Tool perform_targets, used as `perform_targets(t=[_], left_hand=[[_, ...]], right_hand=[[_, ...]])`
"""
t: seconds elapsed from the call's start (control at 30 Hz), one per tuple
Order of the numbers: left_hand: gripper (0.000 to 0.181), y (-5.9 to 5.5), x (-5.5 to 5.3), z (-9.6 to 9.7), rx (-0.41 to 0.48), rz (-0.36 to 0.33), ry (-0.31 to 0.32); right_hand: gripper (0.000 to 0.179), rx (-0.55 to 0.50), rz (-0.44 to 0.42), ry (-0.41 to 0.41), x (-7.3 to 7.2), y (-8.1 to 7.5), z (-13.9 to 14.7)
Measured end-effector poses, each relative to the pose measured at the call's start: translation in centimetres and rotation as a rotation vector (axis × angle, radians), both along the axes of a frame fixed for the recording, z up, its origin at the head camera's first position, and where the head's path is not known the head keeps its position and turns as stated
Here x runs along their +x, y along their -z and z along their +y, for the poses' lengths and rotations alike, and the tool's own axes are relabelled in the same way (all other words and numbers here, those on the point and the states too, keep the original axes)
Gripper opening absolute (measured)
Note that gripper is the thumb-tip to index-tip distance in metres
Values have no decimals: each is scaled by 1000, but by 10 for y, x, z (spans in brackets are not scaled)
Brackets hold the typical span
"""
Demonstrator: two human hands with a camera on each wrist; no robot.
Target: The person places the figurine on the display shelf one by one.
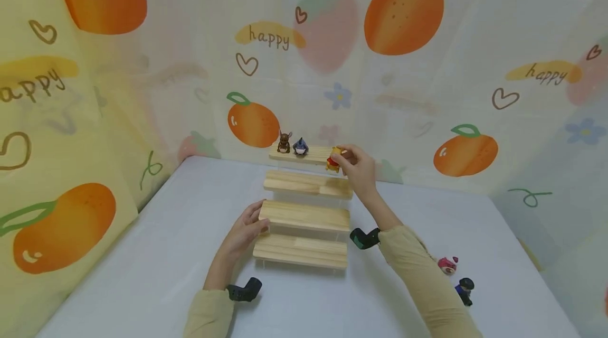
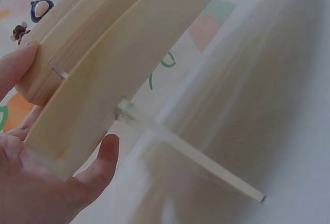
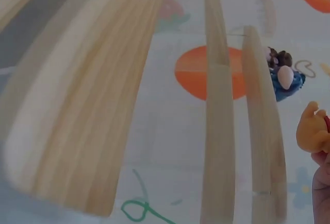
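My right hand pinches a yellow bear figurine in a red shirt at the right part of the top board of a four-step wooden display stand. In the right wrist view the bear shows at the right edge, beside the fingertips. On that top board's left part stand a brown long-eared figurine and a blue donkey figurine. My left hand grips the stand at the left end of its second-lowest board. Thumb and fingers lie around the board end in the left wrist view.
A pink figurine and a dark-haired figurine in blue and black lie on the white table, right of my right forearm. Behind the stand hangs a fruit-printed cloth. Clear legs hold the boards up.
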State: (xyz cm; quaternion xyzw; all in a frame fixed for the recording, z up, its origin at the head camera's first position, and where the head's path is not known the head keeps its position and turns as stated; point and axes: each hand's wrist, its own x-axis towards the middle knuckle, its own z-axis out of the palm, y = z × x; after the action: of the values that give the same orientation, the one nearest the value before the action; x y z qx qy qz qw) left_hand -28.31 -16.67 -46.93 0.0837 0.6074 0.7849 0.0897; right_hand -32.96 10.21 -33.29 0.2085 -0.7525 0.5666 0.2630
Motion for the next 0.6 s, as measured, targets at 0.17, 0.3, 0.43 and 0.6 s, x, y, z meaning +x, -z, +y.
perform_targets(t=[0.17, 0.3, 0.43, 0.6], left_hand=[[56, -4, 5, 3, -16, 3, 24], [56, -9, 7, 3, -18, -11, 22], [55, 0, 2, 0, -10, -19, -3], [55, -2, 1, -2, -12, -1, -12]], right_hand=[[23, -18, -57, 52, -22, 9, -7], [24, -18, -89, 64, -28, 3, -16], [25, 12, -111, 98, -38, 5, -22], [28, 27, -138, 117, -42, 4, -28]])
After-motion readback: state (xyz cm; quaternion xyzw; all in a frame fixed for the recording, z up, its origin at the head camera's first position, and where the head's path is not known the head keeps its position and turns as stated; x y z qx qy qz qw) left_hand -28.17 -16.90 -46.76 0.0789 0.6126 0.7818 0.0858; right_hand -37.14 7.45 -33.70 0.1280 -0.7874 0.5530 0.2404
